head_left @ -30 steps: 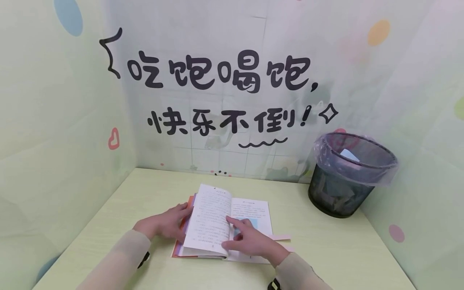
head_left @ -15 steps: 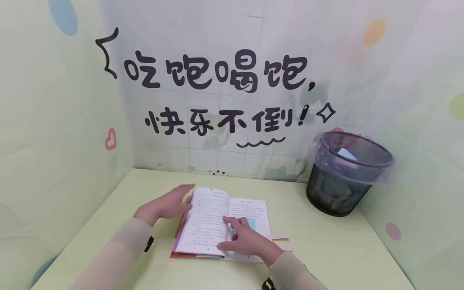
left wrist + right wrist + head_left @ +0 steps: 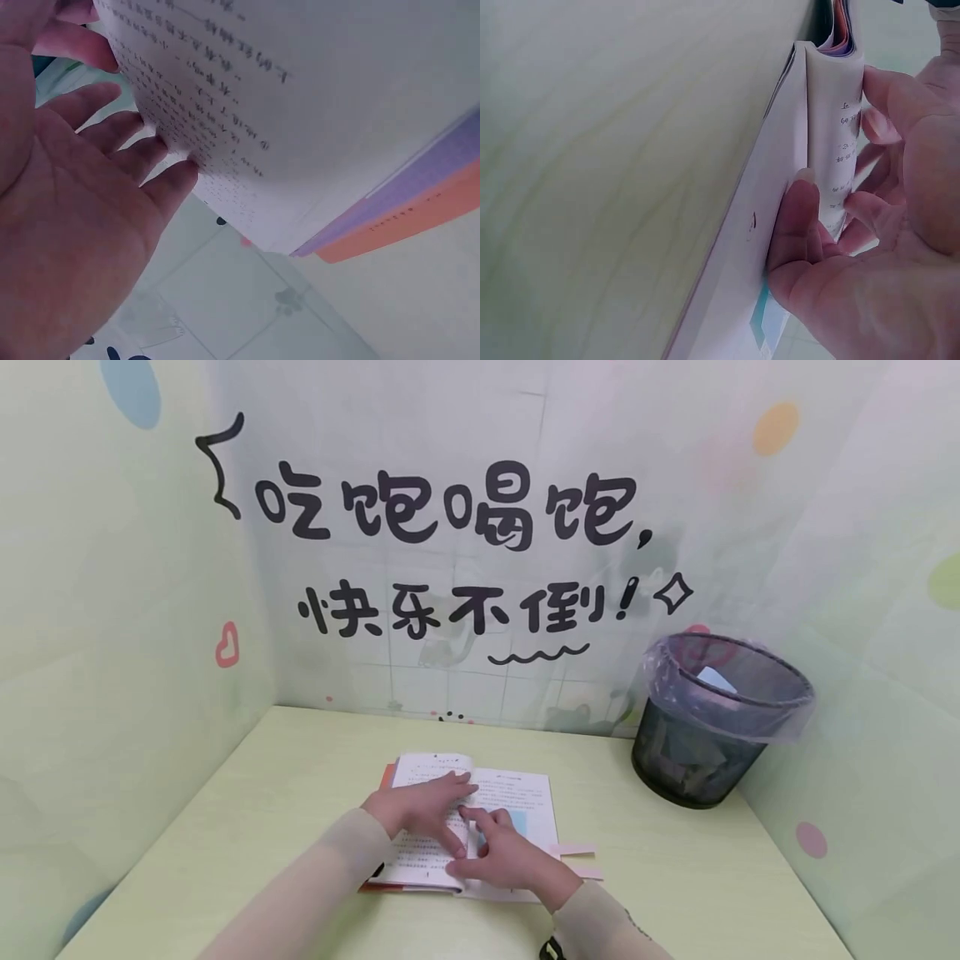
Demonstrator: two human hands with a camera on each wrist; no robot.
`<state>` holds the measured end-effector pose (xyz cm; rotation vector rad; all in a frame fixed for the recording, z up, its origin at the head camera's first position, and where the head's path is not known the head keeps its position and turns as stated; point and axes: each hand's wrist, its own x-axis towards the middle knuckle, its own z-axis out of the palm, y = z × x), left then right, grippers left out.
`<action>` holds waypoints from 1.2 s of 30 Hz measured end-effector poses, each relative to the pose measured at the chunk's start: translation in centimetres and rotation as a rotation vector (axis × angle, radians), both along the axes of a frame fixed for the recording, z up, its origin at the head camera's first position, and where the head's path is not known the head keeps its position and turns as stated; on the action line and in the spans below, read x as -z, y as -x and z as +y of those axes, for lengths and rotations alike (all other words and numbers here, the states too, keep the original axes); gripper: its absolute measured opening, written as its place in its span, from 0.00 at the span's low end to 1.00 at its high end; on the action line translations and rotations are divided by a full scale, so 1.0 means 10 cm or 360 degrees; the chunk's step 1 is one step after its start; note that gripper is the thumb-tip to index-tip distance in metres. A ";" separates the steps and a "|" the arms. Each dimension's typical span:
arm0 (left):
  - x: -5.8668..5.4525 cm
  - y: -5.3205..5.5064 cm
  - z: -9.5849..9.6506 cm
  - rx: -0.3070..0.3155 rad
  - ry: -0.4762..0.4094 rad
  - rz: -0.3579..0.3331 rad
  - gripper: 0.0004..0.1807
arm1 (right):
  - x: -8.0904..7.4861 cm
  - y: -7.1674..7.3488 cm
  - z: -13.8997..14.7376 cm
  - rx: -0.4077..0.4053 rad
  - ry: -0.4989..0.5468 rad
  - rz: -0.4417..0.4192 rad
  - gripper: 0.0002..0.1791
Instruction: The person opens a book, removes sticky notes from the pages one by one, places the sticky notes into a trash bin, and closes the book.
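The open book (image 3: pixel 525 792) lies near the middle of the table (image 3: pixel 637 877), its left page (image 3: pixel 412 857) under the left hand and its right page under the right. The left page bulges over a thick block of leaves at the fold, and an orange cover edge (image 3: pixel 405 214) shows beneath it, with a purple layer (image 3: pixel 435 154) between. The left hand (image 3: pixel 426 810) reaches across that page with fingers spread and nearly straight, gripping nothing; their tips meet the paper in the left wrist view. The right hand (image 3: pixel 510 856) has thumb and forefinger parted along the fold, the other fingers bent in over the right page beside a blue panel (image 3: pixel 517 821); it appears to press without pinching any leaf. The step in hand looks like flattening the spread at the fold; the next move would call for even pressure down the fold, keeping the bulging leaves from springing back. Two pink tabs (image 3: pixel 577 849) jut from the book's right edge. Far right stands a black wastebasket (image 3: pixel 693 764) with a clear liner (image 3: pixel 750 717) and paper inside, before a lettered backdrop (image 3: pixel 450 681).
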<state>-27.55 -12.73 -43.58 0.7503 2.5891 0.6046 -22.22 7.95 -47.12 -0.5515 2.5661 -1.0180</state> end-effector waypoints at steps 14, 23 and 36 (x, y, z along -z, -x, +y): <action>0.05 0.00 0.07 -0.0162 0.0063 0.0016 0.68 | 0.01 0.06 0.01 -0.0011 0.0030 0.0002 0.51; 0.11 0.02 0.11 -0.0167 0.0072 -0.0004 0.66 | 0.06 0.10 0.08 -0.0054 0.0063 -0.0025 0.52; 0.16 -0.02 0.13 -0.0216 0.0071 -0.0051 0.66 | -0.06 0.32 0.42 0.0471 0.0128 0.0057 0.18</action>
